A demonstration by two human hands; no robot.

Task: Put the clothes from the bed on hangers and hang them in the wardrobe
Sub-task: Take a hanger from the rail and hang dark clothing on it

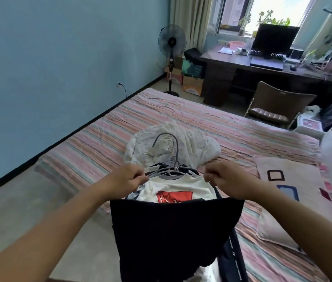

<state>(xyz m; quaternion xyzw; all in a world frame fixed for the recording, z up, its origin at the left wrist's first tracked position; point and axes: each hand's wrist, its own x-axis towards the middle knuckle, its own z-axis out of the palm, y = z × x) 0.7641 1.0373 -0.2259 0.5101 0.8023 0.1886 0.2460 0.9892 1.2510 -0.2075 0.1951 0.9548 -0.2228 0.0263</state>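
Note:
A dark navy garment (173, 237) hangs from both my hands over the near edge of the striped bed (222, 127). My left hand (128, 178) pinches its left top corner together with the arm of a grey hanger (171, 155). My right hand (224, 178) pinches the right top corner. Several grey hangers lie bunched between my hands, one hook curving up. Under them lies a white T-shirt (181, 190) with a red print. Behind it sits a crumpled white garment (191, 145). No wardrobe is in view.
A pillow (295, 186) with square patterns lies on the bed's right side. A standing fan (172, 55) is by the blue wall. Beyond the bed stand a dark desk (242, 66) with a monitor and a folding chair (277, 104). Bare floor runs along the left.

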